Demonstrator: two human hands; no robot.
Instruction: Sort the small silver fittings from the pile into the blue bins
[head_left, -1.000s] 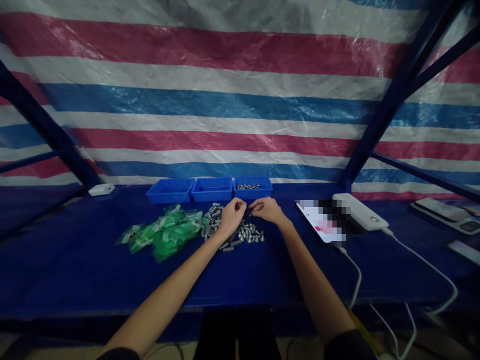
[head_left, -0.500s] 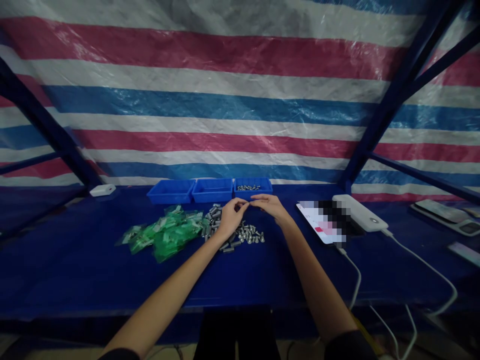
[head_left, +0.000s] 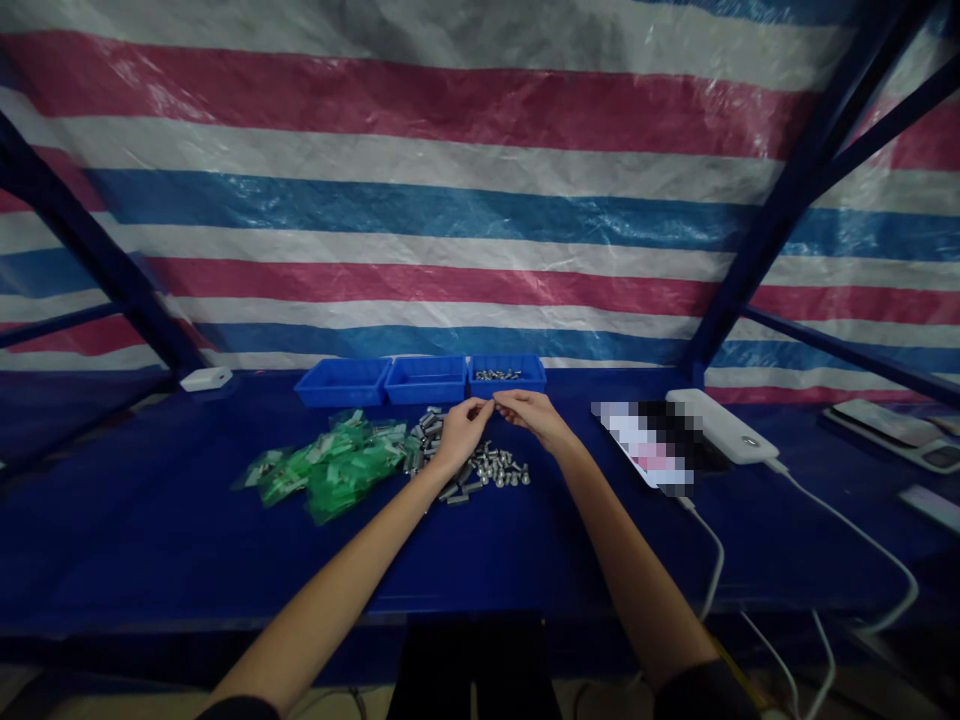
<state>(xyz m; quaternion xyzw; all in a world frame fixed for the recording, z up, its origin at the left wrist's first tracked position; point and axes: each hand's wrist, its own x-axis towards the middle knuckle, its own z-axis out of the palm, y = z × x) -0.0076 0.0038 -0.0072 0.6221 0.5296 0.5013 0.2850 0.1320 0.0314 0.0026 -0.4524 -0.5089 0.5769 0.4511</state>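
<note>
My left hand (head_left: pixel 463 432) is closed in a pinch above the pile of metal parts, and what its fingertips hold is too small to name. My right hand (head_left: pixel 531 415) meets it from the right, its fingers also pinched, their contents hidden. Below the hands lie silvery screws (head_left: pixel 504 468) and grey metal cylinders (head_left: pixel 427 430). Left of these is a heap of green plastic bags (head_left: pixel 345 465). Just behind the hands is a blue bin holding small metal pieces (head_left: pixel 506 374).
Two more blue bins (head_left: pixel 343 380) (head_left: pixel 426 378) stand in the row. On the right lie a phone (head_left: pixel 649 450), a white power bank (head_left: pixel 720 427) and cables. A white box (head_left: pixel 206 379) sits at the back left. Blue frame bars rise at both sides.
The fingers of my right hand have curled in and closed against the fingertips of my left hand. My left hand has shifted slightly to the left.
</note>
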